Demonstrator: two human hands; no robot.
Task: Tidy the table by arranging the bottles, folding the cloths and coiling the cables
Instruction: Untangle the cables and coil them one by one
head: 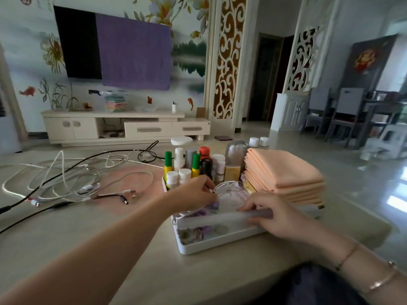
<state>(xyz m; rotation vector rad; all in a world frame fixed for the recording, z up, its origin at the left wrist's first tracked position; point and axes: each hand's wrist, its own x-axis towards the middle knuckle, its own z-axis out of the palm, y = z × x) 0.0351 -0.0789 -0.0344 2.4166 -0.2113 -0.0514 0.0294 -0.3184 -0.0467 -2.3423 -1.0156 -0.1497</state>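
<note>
A white tray (220, 244) sits on the table in front of me. Several bottles (193, 164) stand upright at its far end. A coiled white cable (229, 192) lies in the tray's middle. My left hand (193, 193) reaches into the tray, its curled fingers pinching the coil's left side. My right hand (277, 213) grips the tray's handle bar (215, 219), fingers over it. A stack of folded peach cloths (284, 175) lies to the right of the bottles. Loose white and black cables (72, 179) sprawl tangled over the table's left.
The table's near edge runs across the bottom, with my dark clothing (312, 285) below it. Two small white-capped bottles (258, 142) stand behind the cloths. A TV cabinet (123, 126) stands against the far wall, and dining chairs (339, 119) are at the far right.
</note>
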